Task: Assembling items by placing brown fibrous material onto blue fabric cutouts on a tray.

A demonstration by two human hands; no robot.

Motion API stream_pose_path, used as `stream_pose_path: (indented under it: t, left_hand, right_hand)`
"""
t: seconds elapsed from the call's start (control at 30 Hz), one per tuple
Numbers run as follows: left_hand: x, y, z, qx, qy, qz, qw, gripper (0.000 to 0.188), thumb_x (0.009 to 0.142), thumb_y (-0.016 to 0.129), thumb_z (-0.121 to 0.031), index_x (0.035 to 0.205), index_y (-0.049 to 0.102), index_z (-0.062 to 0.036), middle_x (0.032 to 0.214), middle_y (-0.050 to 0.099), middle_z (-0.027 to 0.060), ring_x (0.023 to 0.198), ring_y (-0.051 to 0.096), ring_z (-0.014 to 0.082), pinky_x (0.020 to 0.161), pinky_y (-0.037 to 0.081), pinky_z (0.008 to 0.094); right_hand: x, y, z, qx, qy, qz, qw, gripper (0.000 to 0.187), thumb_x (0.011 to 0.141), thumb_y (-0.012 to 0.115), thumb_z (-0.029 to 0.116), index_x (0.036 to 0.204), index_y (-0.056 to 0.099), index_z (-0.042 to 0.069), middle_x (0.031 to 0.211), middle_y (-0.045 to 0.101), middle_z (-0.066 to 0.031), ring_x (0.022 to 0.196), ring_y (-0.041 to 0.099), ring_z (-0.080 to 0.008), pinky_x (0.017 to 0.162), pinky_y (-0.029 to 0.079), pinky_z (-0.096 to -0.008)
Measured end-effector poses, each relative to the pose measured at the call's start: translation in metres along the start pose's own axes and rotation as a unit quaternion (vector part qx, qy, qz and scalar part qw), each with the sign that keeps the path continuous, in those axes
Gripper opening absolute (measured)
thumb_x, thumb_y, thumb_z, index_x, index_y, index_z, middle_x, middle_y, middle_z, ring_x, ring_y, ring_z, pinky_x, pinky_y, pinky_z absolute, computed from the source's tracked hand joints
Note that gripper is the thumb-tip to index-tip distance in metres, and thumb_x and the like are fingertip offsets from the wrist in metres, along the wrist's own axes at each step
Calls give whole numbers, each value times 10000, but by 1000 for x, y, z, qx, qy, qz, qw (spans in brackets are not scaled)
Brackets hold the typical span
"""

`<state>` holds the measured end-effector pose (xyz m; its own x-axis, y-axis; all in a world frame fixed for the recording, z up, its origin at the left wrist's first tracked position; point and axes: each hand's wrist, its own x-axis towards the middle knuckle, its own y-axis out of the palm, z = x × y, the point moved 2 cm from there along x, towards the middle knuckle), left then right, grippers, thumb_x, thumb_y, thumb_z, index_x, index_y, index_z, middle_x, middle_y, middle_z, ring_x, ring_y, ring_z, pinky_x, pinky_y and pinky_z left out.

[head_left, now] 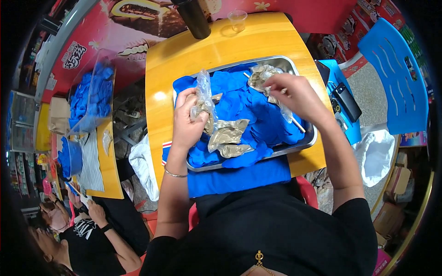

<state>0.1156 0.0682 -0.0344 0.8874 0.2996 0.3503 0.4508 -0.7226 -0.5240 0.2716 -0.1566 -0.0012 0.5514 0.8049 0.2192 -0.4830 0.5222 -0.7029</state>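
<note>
Wrapping round a clear plastic bag (203, 99), the left hand (188, 118) grips it over the steel tray (289, 64) of flat blue pieces (239, 103). From the head view, I can't tell whether the right hand (297, 94), fingers bent, pinches the second bag (261, 79) by its fingertips. Gentle, low holds would suit thin plastic, I'd say.

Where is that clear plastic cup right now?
In the head view, the clear plastic cup stands near the far edge of the yellow table, to the right of the dark cylindrical container and beyond the metal tray.
</note>
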Motion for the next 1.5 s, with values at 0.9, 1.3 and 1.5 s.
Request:
stream_pose_path:
  t: [0.9,1.3,1.5]
  left_hand:
    - [-6,7,1,-57,-12,-53,997,253,636,551,-15,885,567,27,1113,467,149,1031,481,266,906,388,337]
    - [-7,8,4,-38,0,-47,998,259,636,561,-29,890,578,22,1114,469,147,1032,487,259,906,393,339]
    - [-6,10,2,-52,-18,-49,997,270,642,564,-38,905,583,20,1125,470,135,1021,497,241,891,410,326]
  right_hand:
    - [-27,-45,-59,277,175,27,944,207,753,593,48,937,498,41,759,581,-34,681,536,-86,613,432,-222]
    - [-35,-3,-38,-300,141,119,936,365,620,636,74,979,574,84,729,627,-111,715,619,-296,655,484,-389]
    - [-32,-24,-28,-241,142,47,959,262,597,669,167,834,614,70,719,625,-130,717,623,-299,635,483,-388]
